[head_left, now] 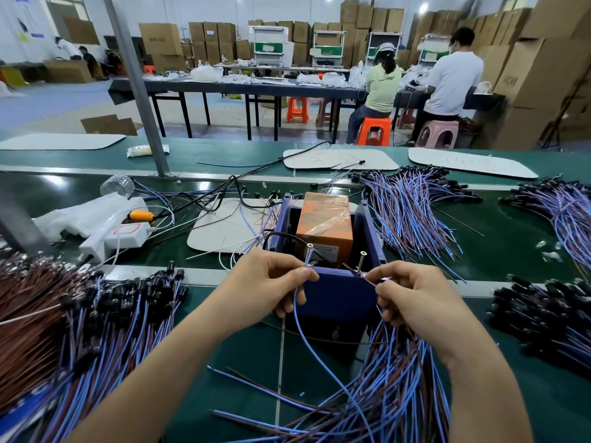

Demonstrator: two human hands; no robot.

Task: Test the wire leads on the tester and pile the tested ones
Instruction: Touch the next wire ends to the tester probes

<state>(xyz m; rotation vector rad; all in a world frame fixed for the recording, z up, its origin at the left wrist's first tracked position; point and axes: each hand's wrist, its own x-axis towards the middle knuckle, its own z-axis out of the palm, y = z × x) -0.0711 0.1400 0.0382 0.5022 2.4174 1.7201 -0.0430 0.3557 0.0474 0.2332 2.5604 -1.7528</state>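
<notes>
Wire lead (302, 330) was at the tester (339, 295), centre of the bench (249, 356), mid-check. Left hand (268, 279) pinched its blue end btwn thumb & forefinger at the left screw (309, 251). Right hand (412, 292) pinched the brown end just beside the right screw (362, 259), other fingers curled. A loose bundle (393, 394) ran up under the right hand; couldn't tell if it was gripped too. Left pile (96, 330) and right pile (543, 318) were both big, no telling which was tested. Judgement: task well underway, plenty prob. left, this lead not yet piled.
</notes>
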